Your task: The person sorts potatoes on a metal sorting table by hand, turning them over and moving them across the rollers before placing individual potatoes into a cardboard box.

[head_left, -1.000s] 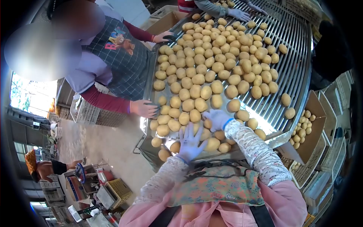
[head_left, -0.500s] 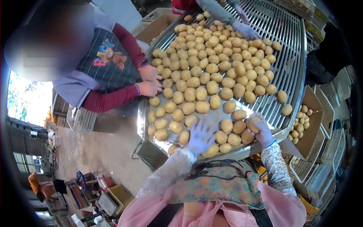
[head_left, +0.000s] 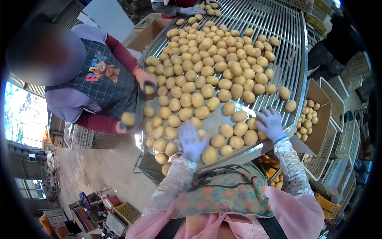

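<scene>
Many round tan potatoes (head_left: 207, 90) cover the metal sorting table (head_left: 226, 119) in front of me. My left hand (head_left: 192, 140), in a pale glove, lies over the near potatoes with its fingers stretched out, slightly blurred. Just right of its wrist rests a large potato (head_left: 209, 155). My right hand (head_left: 270, 124), gloved too, is at the table's near right with fingers spread and no potato visible in it. Beside its palm are a potato (head_left: 250, 137) and others touching one another.
At left a co-worker in a checked apron (head_left: 101, 71) holds a potato (head_left: 128, 119) in one hand and grips something dark in the other. Another person's gloved hand (head_left: 192, 10) is at the far end. Metal bars (head_left: 292, 71) form the table's right side. A carton of potatoes (head_left: 318, 95) stands right.
My right hand has let go of the potato it held and its fingers have spread. My left hand has shifted left. The co-worker's hands have parted, one now lifting a potato off the table.
</scene>
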A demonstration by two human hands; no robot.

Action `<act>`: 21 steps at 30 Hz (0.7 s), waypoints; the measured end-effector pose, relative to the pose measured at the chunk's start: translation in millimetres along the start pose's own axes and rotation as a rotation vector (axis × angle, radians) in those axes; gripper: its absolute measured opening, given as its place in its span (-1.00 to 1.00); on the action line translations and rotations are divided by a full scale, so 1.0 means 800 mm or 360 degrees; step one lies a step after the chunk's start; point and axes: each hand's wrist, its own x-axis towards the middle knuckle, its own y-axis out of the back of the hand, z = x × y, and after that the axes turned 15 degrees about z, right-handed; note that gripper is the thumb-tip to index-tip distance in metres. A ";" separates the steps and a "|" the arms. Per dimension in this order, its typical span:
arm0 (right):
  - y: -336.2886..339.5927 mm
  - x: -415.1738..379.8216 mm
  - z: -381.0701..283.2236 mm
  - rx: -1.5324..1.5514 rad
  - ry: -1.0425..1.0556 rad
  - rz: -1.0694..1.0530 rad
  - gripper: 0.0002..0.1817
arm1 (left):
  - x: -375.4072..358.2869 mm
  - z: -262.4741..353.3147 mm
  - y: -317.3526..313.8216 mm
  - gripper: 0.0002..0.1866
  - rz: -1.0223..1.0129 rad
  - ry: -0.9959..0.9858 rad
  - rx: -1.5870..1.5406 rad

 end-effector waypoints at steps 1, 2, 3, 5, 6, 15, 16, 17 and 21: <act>-0.004 0.004 -0.013 -0.0048 0.0191 0.0021 -0.40 | -0.003 0.008 0.013 -0.23 0.0009 0.0008 0.0002; -0.007 0.007 -0.025 -0.0094 0.0382 0.0045 -0.29 | -0.007 0.023 0.039 -0.24 -0.0319 -0.0329 0.0041; -0.004 0.006 -0.035 -0.0149 0.0510 -0.0073 -0.14 | -0.015 0.031 0.061 -0.24 -0.0648 -0.0672 0.0081; -0.008 -0.002 -0.052 -0.0129 0.0580 -0.0163 -0.10 | -0.043 0.007 0.103 -0.27 -0.0654 -0.0528 0.0090; -0.010 -0.006 -0.064 -0.0081 0.0613 -0.0180 -0.09 | -0.054 -0.017 0.122 -0.27 -0.0702 -0.0478 0.0211; -0.139 0.004 -0.251 0.0509 0.1072 -0.0107 -0.25 | -0.016 -0.096 0.084 -0.26 -0.0173 0.0210 0.0741; -0.148 0.002 -0.261 0.0559 0.1158 -0.0083 -0.29 | -0.022 -0.086 0.068 -0.26 -0.0166 0.0200 0.0740; -0.150 -0.002 -0.258 0.0550 0.1159 -0.0071 -0.29 | -0.030 -0.073 0.050 -0.26 -0.0304 0.0033 0.0652; -0.121 0.016 -0.180 0.1407 0.1359 -0.0401 -0.66 | 0.005 -0.046 0.109 -0.24 -0.0773 -0.0517 0.0287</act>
